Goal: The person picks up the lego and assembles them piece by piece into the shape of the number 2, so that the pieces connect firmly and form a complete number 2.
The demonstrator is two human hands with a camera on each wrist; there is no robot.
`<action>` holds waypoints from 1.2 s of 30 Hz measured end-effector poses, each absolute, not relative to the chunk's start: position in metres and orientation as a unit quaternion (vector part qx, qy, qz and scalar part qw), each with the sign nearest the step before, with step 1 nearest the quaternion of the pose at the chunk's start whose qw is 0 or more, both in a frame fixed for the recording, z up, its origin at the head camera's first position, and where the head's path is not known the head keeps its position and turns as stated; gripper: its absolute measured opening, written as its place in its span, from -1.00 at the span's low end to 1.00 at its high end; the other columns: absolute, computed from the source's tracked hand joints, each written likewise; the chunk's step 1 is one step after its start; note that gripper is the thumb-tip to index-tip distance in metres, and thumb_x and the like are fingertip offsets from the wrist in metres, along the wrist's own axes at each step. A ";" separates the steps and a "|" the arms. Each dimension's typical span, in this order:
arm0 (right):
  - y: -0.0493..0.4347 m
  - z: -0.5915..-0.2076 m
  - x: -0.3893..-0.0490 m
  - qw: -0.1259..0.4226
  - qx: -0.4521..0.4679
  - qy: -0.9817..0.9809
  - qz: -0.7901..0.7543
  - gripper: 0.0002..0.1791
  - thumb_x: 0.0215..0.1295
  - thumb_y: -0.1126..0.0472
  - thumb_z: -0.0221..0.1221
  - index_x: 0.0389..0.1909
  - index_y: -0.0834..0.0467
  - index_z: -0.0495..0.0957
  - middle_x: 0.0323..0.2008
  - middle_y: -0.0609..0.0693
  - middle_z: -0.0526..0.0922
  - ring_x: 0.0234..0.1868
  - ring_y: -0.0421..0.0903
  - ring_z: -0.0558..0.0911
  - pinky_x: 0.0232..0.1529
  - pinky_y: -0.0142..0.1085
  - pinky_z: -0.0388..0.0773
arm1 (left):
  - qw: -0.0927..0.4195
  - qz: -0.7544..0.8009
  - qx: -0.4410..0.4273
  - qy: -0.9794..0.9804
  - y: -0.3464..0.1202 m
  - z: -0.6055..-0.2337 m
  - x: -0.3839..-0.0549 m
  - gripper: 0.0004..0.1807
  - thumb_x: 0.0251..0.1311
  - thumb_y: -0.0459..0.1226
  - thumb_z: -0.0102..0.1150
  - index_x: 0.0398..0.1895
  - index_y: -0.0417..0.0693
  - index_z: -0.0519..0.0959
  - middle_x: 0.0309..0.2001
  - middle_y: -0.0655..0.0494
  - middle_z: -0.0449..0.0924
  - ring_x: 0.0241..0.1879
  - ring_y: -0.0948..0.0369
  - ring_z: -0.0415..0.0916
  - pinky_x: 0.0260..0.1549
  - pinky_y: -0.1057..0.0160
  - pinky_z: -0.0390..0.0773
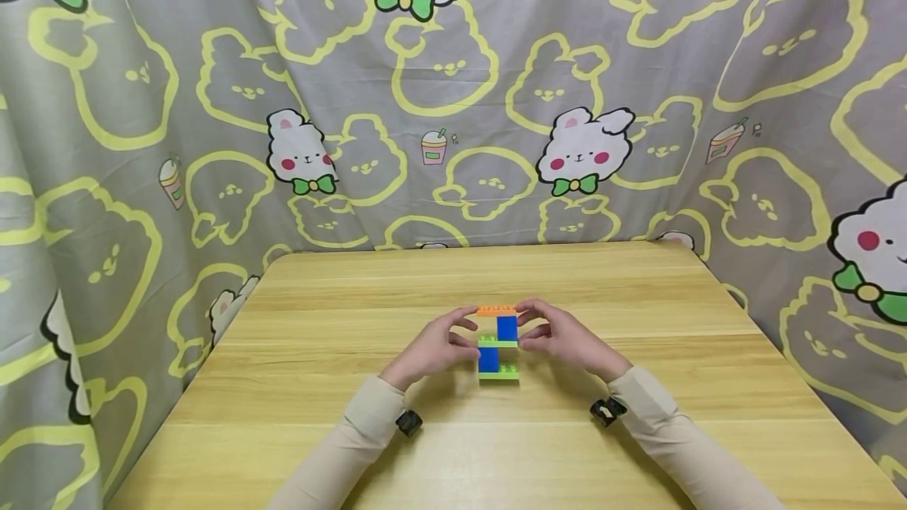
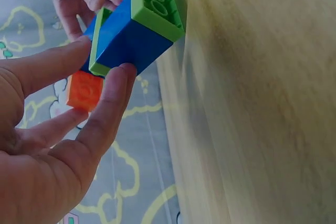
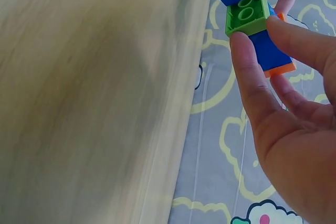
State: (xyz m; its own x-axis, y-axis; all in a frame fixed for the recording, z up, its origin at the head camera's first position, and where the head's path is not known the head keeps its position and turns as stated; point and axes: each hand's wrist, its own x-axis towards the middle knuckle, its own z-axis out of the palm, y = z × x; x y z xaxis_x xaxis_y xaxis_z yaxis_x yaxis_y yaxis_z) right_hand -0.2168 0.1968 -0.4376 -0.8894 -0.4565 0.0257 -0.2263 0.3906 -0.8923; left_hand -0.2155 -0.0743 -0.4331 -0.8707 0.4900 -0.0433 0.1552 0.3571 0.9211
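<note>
A zigzag stack of toy building blocks hangs between the two hands at mid-table. From the top it has an orange block (image 1: pixel 496 311), a blue block (image 1: pixel 507 329), a green block (image 1: pixel 498 343), another blue block (image 1: pixel 489 360) and a green bottom block (image 1: pixel 499 375). The bottom block's hollow underside faces the tabletop in the left wrist view. My left hand (image 1: pixel 441 346) grips the left side, with fingertips (image 2: pixel 126 69) on the lower blue block. My right hand (image 1: pixel 560 335) grips the right side, its fingertips at the middle green block (image 3: pixel 247 17) and the orange top.
The wooden table (image 1: pixel 305 384) spreads out on all sides of the hands. Behind it and along both sides hangs a grey curtain (image 1: pixel 453 195) with yellow outlines and white cartoon animals. A dark camera (image 1: pixel 409 422) hangs under the left wrist, another camera (image 1: pixel 607 411) under the right.
</note>
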 end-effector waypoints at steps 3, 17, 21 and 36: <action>0.196 -0.437 -0.216 0.115 -0.209 0.823 -0.515 -0.38 0.34 0.42 0.29 0.37 0.29 0.31 0.13 0.25 0.53 0.01 0.06 0.73 -0.01 -0.22 0.68 | 0.152 0.510 0.191 0.825 -0.073 -0.433 -0.214 -0.19 0.25 -0.35 0.40 0.54 -0.03 0.26 0.20 -0.15 0.54 0.01 0.01 0.69 -0.06 0.07 0.69; 0.194 -0.441 -0.215 0.121 -0.205 0.837 -0.493 -0.39 0.33 0.34 0.33 0.35 0.23 0.36 0.11 0.19 0.56 -0.02 0.00 0.73 -0.04 -0.20 0.68 | 0.145 0.476 0.167 0.851 -0.067 -0.434 -0.210 -0.20 0.28 -0.32 0.38 0.55 -0.05 0.24 -0.08 0.02 0.59 -0.10 0.12 0.68 -0.09 0.10 0.67; 0.193 -0.441 -0.215 0.121 -0.202 0.840 -0.489 -0.37 0.33 0.33 0.34 0.37 0.24 0.35 0.12 0.19 0.55 -0.01 0.01 0.73 -0.02 -0.17 0.68 | 0.146 0.472 0.164 0.854 -0.067 -0.435 -0.209 -0.20 0.30 -0.31 0.36 0.57 -0.04 0.23 -0.10 0.04 0.59 -0.12 0.13 0.65 -0.09 0.10 0.66; 0.190 -0.449 -0.216 0.122 -0.189 0.838 -0.497 -0.39 0.35 0.31 0.33 0.36 0.28 0.36 0.07 0.18 0.62 0.01 0.01 0.71 -0.03 -0.23 0.67 | 0.157 0.483 0.157 0.847 -0.065 -0.438 -0.209 -0.21 0.34 -0.35 0.29 0.59 -0.12 0.18 -0.09 -0.02 0.60 -0.24 0.17 0.63 -0.22 0.20 0.64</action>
State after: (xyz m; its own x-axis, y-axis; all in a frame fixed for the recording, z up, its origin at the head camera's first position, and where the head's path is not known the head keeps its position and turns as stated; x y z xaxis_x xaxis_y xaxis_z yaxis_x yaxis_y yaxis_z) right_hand -0.2159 0.1898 -0.4493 -0.8987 -0.4383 -0.0160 -0.1962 0.4343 -0.8791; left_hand -0.2091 -0.0649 -0.4380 -0.9015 0.4173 -0.1146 0.1135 0.4835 0.8680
